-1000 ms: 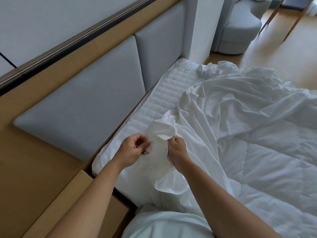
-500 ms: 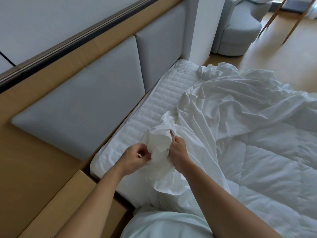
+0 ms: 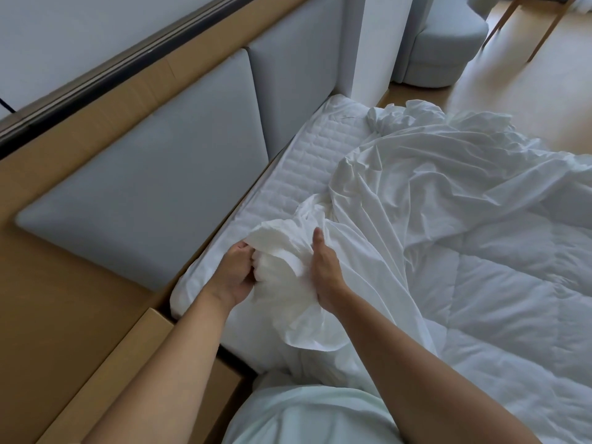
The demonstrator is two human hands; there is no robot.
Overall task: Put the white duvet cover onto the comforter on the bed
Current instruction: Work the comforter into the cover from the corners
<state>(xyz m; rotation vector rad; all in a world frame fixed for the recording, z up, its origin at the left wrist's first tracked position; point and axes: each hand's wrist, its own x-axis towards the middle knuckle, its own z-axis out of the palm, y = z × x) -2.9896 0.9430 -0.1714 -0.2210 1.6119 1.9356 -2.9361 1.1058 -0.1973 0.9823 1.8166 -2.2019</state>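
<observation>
Duvet cover [image 3: 432, 187], white and rumpled, bunches in left hand [image 3: 237, 274].

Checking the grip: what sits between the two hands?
In the head view, a bunched wad of the white duvet cover fills the gap between the left hand and right hand.

the white duvet cover [image 3: 432, 174] is seen crumpled across the bed [image 3: 307, 161], with one corner bunched up near the bed's head end. the quilted white comforter [image 3: 499, 283] is spread on the bed and partly overlaid by the cover.
</observation>
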